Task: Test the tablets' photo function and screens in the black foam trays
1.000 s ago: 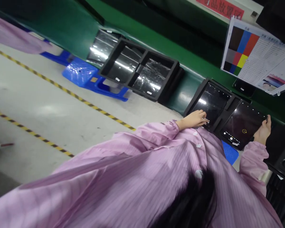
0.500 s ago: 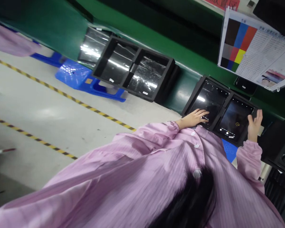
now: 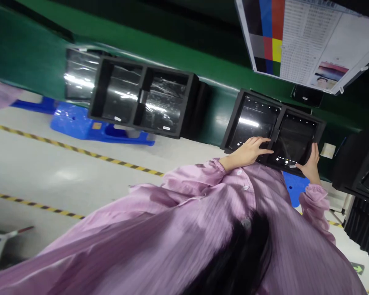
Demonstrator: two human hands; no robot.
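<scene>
A black two-compartment tray [image 3: 224, 143] lies on the green bench in front of my body, with a dark tablet-like screen in each compartment. Over the lower edge of the left screen [image 3: 256, 116] reaches my left hand [image 3: 247, 152], its fingers and thumb stretched toward the tray's middle divider. My right hand [image 3: 311, 166] is spread at the right screen's [image 3: 297, 137] lower right corner, thumb beside a small white label and fingers along the tray's right side. Both screens show small bright icons. Whether the fingertips press on the glass, I cannot tell.
Another black tray [image 3: 136, 125] with two film-covered screens stands further left, overhanging the bench edge. A colour chart board [image 3: 310, 45] hangs above at the right. Blue stools [image 3: 69, 123] stand below the bench [image 3: 215, 110]. Dark equipment [image 3: 356, 164] is at the right.
The view has shifted and turned. My right hand has come in from the tray's right side onto the right screen's lower corner. My left hand has slid right toward the divider.
</scene>
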